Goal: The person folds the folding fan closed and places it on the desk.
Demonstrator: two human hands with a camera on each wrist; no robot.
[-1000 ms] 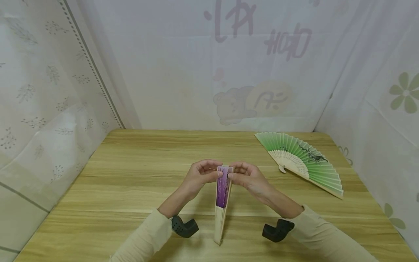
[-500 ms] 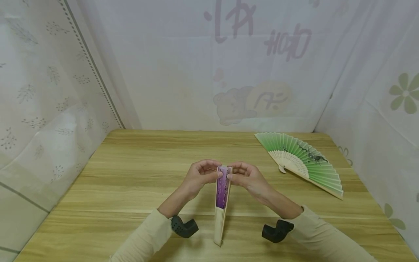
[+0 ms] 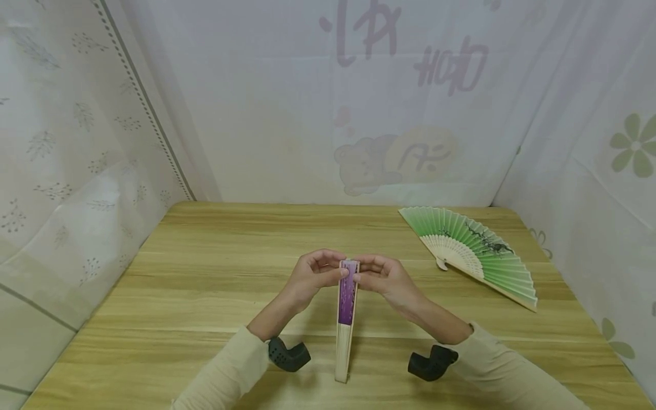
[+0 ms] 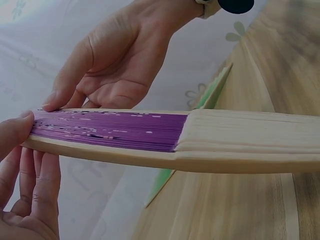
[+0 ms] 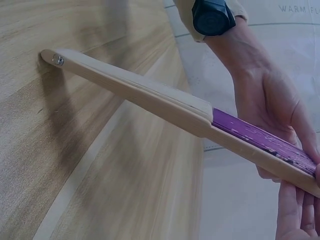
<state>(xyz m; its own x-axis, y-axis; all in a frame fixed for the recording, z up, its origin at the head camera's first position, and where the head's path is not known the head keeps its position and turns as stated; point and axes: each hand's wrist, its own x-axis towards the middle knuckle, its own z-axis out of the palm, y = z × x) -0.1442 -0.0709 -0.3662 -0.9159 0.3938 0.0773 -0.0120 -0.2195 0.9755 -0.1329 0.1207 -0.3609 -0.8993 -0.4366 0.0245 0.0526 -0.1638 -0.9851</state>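
Note:
A purple folding fan (image 3: 348, 302) with pale wooden ribs is folded into a narrow stack, tilted with its riveted end low at the tabletop and its purple end raised. My left hand (image 3: 316, 272) pinches the left side of the raised end, thumb on the near face and fingers behind. Opposite it, my right hand (image 3: 386, 276) grips the right side the same way. In the left wrist view the purple pleats (image 4: 110, 130) lie pressed together between the outer ribs. The rivet (image 5: 58, 59) shows at the lower end in the right wrist view.
A green folding fan (image 3: 499, 253) lies spread on the wooden table (image 3: 230, 239) at the back right. Printed cloth (image 3: 256, 114) hangs behind the table and along both sides. Dark wrist-worn devices (image 3: 289, 354) stick out below both cuffs.
My right hand has moved slightly left, towards the left hand. The purple fan has narrowed between them, its right outer rib pressed in against the pleats. My left hand has stayed put.

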